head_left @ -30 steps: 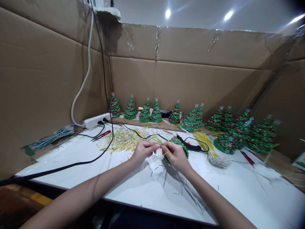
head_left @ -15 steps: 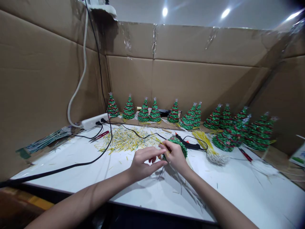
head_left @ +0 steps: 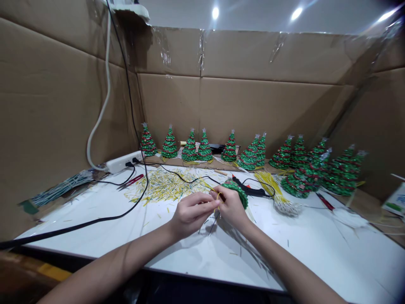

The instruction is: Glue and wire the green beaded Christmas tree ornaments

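My left hand (head_left: 192, 213) is closed, thumb and fingertips pinched on a thin yellow wire (head_left: 218, 196) that loops up between both hands. My right hand (head_left: 233, 207) is curled shut on the yellow wire too, its palm partly hidden. Against the far side of its knuckles is a green beaded Christmas tree (head_left: 238, 193), tipped over and mostly covered by that hand. Thin dark strands stick out below the fingertips. Just behind the tree lies a black glue gun (head_left: 249, 191) with an orange-red tip.
Finished-looking beaded trees (head_left: 189, 147) line the back. Cut wire pieces (head_left: 167, 183) lie heaped at centre-left, near red-handled snips (head_left: 134, 180) and a white power strip (head_left: 124, 162). A yellow wire bundle (head_left: 275, 190) sits to the right. A black cable (head_left: 104, 218) crosses the left side.
My left fingers, apart before, have closed in a pinch on the yellow wire, which now forms a loop. My right hand stays nearly in place by the tree.
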`<state>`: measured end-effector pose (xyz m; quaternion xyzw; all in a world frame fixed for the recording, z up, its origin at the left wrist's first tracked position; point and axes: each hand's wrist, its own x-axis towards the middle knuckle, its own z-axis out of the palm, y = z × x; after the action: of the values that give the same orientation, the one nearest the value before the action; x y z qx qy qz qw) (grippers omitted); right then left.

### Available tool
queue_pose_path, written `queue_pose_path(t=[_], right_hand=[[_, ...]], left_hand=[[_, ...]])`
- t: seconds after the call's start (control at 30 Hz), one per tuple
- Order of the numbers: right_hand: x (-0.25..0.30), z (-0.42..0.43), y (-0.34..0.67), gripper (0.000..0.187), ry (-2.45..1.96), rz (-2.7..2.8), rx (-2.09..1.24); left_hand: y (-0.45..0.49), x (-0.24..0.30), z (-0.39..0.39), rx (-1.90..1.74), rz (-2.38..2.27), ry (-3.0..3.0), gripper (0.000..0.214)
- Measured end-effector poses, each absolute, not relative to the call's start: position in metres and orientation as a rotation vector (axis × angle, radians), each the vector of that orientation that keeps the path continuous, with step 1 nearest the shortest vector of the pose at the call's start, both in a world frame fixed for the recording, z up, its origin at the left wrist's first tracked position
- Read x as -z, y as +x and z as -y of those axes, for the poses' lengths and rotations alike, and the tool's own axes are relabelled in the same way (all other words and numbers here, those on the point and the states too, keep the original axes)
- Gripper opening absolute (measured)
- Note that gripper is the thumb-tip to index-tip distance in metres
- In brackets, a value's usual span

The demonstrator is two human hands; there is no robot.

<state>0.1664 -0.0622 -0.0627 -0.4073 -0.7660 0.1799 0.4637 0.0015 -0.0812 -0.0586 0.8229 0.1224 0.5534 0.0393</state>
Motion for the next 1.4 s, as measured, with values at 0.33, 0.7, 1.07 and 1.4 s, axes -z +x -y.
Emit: queue_pose_path(t=[0.33, 0.7, 1.07, 1.4], right_hand=[[0.061, 0.065, 0.164, 0.019, -0.998, 1.895, -0.447], [0.06, 0.065, 0.165, 0.018, -1.044, 1.856, -0.467], [0.064, 0.063, 0.165, 0.018, -1.051, 1.823, -0.454], [0.067, 0.063, 0.166, 0.017, -1.015, 1.844, -0.479]], left_hand=[[0.008, 0.059, 0.081, -1.765, -0.348, 2.63, 0.035], [0.01, 0.047, 0.079, -1.467, -0.663, 1.783, 0.014], [0.012, 0.063, 0.066, -1.304, -0.774, 1.165, 0.02], [0.015, 0.072, 0.054, -1.31, -0.777, 1.155, 0.02]])
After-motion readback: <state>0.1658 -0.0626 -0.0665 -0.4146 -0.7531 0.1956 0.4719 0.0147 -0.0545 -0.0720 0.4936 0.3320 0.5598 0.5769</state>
